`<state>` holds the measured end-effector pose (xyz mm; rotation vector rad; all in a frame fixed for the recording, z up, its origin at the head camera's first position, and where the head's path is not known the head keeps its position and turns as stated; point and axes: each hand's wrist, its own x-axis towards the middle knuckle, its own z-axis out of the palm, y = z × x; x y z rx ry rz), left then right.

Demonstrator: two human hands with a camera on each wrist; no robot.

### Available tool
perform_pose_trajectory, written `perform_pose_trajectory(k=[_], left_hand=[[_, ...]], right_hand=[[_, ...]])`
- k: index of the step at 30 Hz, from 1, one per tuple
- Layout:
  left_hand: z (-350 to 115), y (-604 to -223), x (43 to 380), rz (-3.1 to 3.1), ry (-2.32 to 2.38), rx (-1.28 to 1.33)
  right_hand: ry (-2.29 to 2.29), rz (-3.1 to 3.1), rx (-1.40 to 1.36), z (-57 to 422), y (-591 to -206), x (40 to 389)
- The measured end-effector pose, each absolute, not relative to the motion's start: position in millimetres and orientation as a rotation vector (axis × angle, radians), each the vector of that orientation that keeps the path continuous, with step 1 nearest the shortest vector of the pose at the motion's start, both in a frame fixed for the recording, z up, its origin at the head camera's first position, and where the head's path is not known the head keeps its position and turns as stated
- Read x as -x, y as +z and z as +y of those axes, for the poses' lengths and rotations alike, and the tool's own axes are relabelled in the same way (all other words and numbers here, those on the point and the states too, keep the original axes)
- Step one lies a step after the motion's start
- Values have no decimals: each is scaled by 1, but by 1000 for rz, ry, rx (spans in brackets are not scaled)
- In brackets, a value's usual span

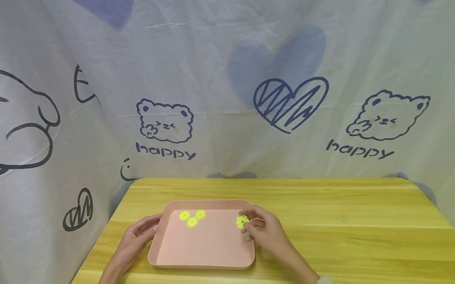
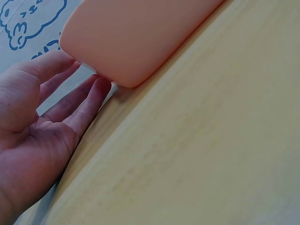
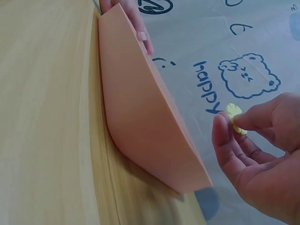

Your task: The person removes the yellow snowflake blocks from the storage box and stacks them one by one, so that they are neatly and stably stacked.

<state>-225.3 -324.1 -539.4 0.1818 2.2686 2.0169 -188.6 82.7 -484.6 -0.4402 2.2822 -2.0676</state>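
Observation:
A pink rectangular tray [image 1: 205,247] lies on the table. Inside it, near the back left, are three yellow notched plastic discs [image 1: 192,221]. My right hand [image 1: 266,230] is over the tray's right side, pinching another yellow disc [image 1: 242,221] between thumb and fingers. The right wrist view shows this pinched disc [image 3: 236,119] held up beyond the tray's rim. At the tray's left side, my left hand [image 1: 134,239] rests with its fingers against the outer wall. Seen from the left wrist, those fingertips [image 2: 102,86] touch near the tray's lower corner.
The wooden table [image 1: 347,238] extends to the right of the tray. Behind it and along the left hangs a white cloth [image 1: 220,142] printed with hearts, bears and the word "happy".

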Motion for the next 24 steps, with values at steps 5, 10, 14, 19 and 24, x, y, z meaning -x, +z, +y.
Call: perform_pose_trajectory(k=[5, 10, 14, 19, 24], left_hand=[[-324, -540, 226, 2257, 2024, -191], [-324, -541, 226, 2249, 2042, -200], [-325, -541, 226, 2247, 2046, -211], [-325, -542, 226, 2254, 2040, -210], [-326, -542, 226, 2245, 2041, -212]], right_hand=[[-2061, 2293, 425, 97, -485, 187], [-2045, 2322, 435, 110, -486, 186], [-2040, 2340, 420, 117, -485, 186], [-2032, 2381, 394, 123, -483, 185], [-2031, 2406, 415, 126, -484, 185]])
